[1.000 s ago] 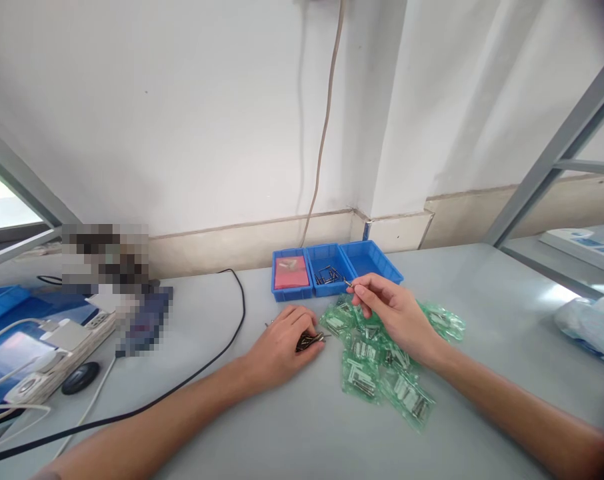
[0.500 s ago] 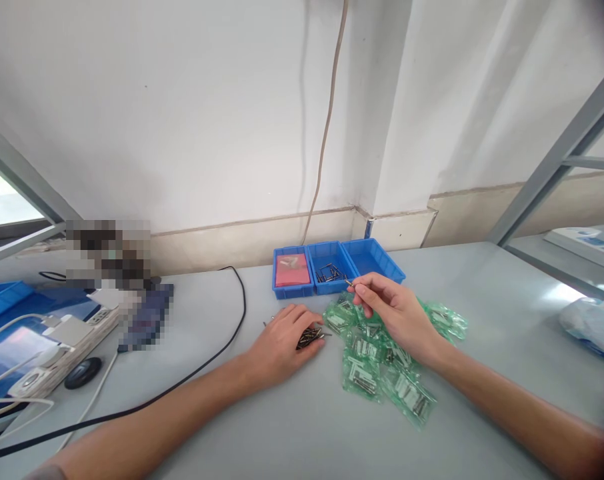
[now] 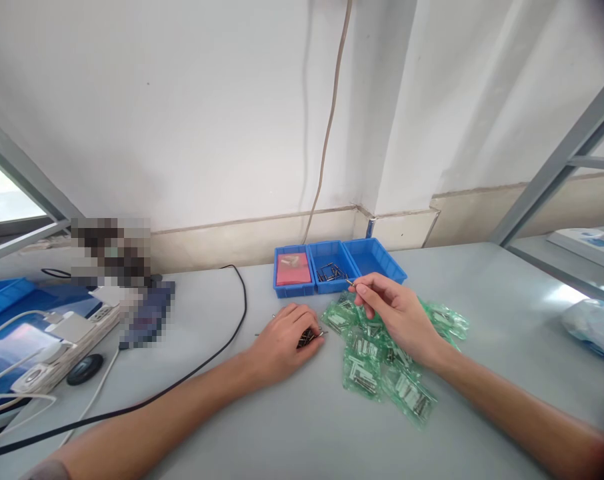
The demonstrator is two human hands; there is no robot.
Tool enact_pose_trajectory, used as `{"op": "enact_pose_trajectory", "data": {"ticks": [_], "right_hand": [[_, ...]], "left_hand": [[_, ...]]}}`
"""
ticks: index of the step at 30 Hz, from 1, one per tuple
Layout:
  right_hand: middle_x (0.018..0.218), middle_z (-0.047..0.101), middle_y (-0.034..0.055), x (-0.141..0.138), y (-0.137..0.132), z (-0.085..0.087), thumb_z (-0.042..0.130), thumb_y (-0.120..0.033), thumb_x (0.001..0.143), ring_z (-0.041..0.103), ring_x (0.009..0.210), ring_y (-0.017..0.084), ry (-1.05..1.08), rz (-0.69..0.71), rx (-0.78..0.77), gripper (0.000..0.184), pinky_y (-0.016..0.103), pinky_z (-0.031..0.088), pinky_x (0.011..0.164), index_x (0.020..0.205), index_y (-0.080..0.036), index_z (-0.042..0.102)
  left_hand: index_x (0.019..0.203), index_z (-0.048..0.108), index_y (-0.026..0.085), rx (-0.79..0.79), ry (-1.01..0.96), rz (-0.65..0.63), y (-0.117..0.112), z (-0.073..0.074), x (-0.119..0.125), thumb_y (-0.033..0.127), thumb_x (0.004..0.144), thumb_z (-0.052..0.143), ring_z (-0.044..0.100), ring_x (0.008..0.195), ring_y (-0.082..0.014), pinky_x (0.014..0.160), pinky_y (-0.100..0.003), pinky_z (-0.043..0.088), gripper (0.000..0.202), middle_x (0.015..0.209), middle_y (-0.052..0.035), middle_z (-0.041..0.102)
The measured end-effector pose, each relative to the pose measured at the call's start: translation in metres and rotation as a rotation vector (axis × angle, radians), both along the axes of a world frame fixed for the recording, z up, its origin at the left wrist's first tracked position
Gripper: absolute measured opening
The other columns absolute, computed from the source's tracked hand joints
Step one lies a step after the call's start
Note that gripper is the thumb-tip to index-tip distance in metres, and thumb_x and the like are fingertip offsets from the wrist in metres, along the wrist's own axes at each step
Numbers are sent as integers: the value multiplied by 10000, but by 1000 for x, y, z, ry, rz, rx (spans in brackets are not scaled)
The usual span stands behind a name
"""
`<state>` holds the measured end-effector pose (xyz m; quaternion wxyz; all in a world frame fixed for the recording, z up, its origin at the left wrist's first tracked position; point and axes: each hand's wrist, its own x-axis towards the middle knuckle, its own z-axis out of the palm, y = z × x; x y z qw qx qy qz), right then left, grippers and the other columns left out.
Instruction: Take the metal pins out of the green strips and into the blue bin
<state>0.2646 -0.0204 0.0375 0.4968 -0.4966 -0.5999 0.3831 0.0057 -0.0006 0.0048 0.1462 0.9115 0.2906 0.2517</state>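
Observation:
My left hand (image 3: 288, 341) rests on the grey table, its fingers curled round a pile of slim metal pins (image 3: 308, 338). A few pin ends stick out past the fingers, and the palm hides part of the pile. Between thumb and fingertips, my right hand (image 3: 393, 312) pinches one small metal pin (image 3: 351, 283), held near the front edge of the middle blue bin (image 3: 331, 289). Several loose pins (image 3: 331, 272) lie in that bin. Below my right hand are several green plastic bags (image 3: 363, 375) of metal pins, partly covered by the hand and wrist.
A blue bin (image 3: 295, 291) with a red packet (image 3: 292, 270) stands left of the middle one; another blue bin (image 3: 377, 257) stands right. A black cable (image 3: 202, 363) crosses the table. At left are a power strip (image 3: 42, 377), a black mouse (image 3: 85, 369) and a person, blurred out.
My left fingers have drawn in slightly over the pile, and the pins under them have shifted. My right hand keeps its pinch on the pin, nearly still. The view has shifted a little.

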Motion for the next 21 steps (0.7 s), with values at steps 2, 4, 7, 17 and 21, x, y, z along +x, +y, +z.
{"op": "enact_pose_trajectory", "data": {"ticks": [2,4,7,17,21], "right_hand": [[875,676,17,0,0,0,612,-524,1042,529,663,153,4,1,-2,306,302,402,602,978,-232,677],[872,676,16,0,0,0,614,-523,1041,530,661,153,5,-3,2,304,302,404,604,977,-232,677],[876,681,20,0,0,0,616,-527,1038,533,659,156,0,-5,6,308,304,405,603,981,-231,681],[874,696,35,-1,1,0,623,-556,1024,544,663,168,-1,-10,10,337,317,427,611,1005,-227,693],[884,704,45,0,0,1,622,-585,1014,550,660,173,-10,-16,11,367,316,428,593,993,-225,693]], "left_hand": [[1010,582,214,-1,-3,2,0,1,0,207,1038,632,607,1011,-216,941,-363,501,58,1081,-43,672],[1072,595,219,2,0,-3,0,1,-1,199,1043,618,614,1035,-224,958,-374,508,42,1101,-49,678],[1159,618,230,12,16,-21,0,1,-2,199,1063,578,619,1091,-233,987,-387,518,108,1152,-63,681],[1313,666,268,50,52,-28,0,-1,-1,210,1088,543,611,1181,-234,1072,-407,511,263,1294,-64,666],[1216,683,247,45,48,-27,-1,1,-1,208,1086,541,618,1130,-233,1027,-398,524,197,1248,-69,668]]}}
